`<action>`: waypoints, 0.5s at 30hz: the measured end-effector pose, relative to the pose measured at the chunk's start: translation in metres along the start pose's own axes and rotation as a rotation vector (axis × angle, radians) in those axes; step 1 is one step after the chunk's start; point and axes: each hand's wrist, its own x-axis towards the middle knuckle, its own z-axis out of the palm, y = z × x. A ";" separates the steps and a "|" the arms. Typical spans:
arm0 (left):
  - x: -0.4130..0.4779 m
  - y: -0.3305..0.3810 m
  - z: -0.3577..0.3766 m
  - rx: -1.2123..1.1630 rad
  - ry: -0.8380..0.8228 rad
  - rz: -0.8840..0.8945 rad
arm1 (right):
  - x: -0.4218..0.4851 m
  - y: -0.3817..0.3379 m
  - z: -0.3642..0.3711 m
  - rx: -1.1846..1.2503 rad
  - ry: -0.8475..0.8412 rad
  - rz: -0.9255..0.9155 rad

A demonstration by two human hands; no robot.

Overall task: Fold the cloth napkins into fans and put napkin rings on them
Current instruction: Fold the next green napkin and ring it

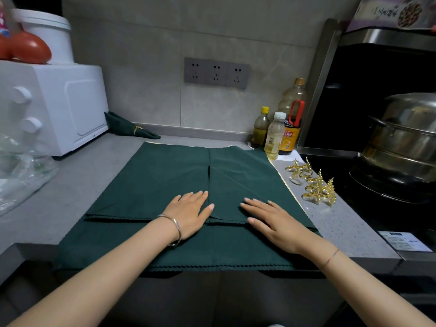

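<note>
Presently the napkin (153, 180) is being flattened by left hand (188, 214) and right hand (273, 221) — fingers straight, nothing gripped; napkin rings (317, 192) are lying at the right edge of the counter (342, 232), nearer that hand.

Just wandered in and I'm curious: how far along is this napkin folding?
Early on. Done: one folded napkin with a gold ring on it lies by the white oven. In hand: the left hand and right hand press flat on the green cloth spread on the counter, not yet pleated. Left: fanning it and using the loose gold rings piled to its right.
</note>
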 end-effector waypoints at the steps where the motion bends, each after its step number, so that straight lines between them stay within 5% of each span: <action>1: -0.008 0.000 0.000 0.009 0.015 0.013 | 0.002 -0.004 0.001 0.012 -0.009 -0.020; 15: -0.046 -0.009 0.012 -0.042 0.006 0.224 | 0.009 -0.021 0.002 -0.043 -0.055 -0.073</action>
